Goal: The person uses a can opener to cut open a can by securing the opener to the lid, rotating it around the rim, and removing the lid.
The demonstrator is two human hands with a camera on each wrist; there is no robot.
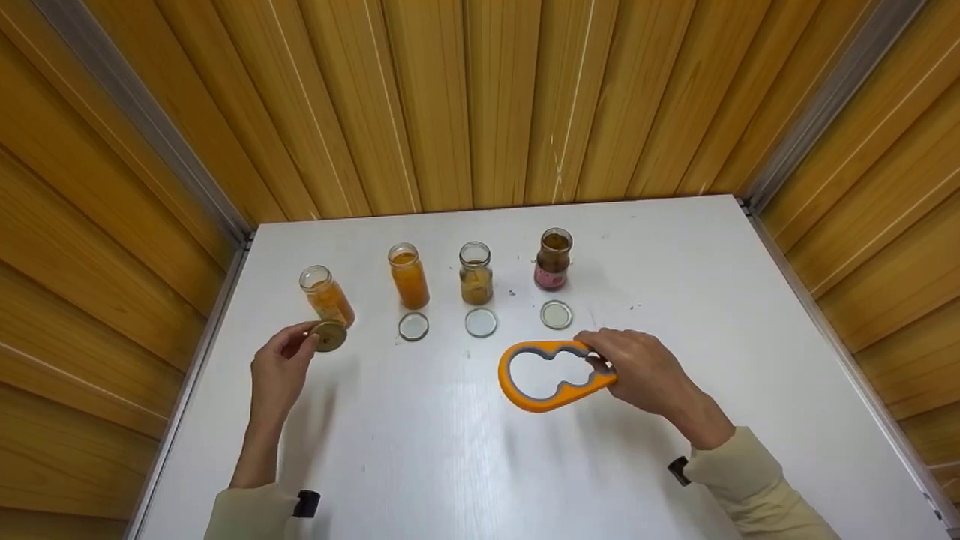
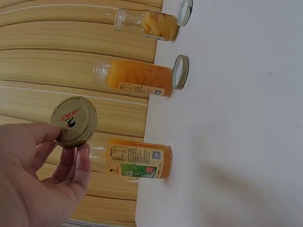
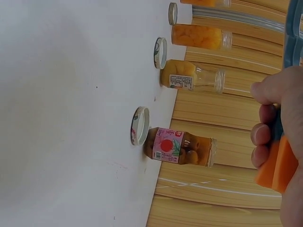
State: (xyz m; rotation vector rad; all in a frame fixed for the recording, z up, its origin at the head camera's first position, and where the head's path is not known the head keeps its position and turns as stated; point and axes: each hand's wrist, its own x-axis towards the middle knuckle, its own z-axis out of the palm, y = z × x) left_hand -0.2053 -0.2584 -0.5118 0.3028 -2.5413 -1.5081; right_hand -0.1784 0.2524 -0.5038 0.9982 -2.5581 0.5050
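Note:
My left hand (image 1: 281, 369) pinches a gold jar lid (image 1: 329, 335) between thumb and fingers, in front of the leftmost jar (image 1: 330, 301). In the left wrist view the printed top of the lid (image 2: 73, 122) faces the camera, and that jar (image 2: 137, 161) stands uncapped behind it. My right hand (image 1: 637, 369) grips an orange and grey jar opener (image 1: 525, 401) by its handle end, held above the table. Its orange handle (image 3: 279, 165) shows at the edge of the right wrist view.
Along the back stand three more uncapped jars: an orange one (image 1: 409, 281), a pale yellow one (image 1: 476, 285) and a dark one with a pink label (image 1: 552, 262). Before them lie upturned lids (image 1: 413, 326), (image 1: 481, 322), (image 1: 556, 315). Wood-patterned walls (image 1: 495, 105) enclose the white table (image 1: 420, 450).

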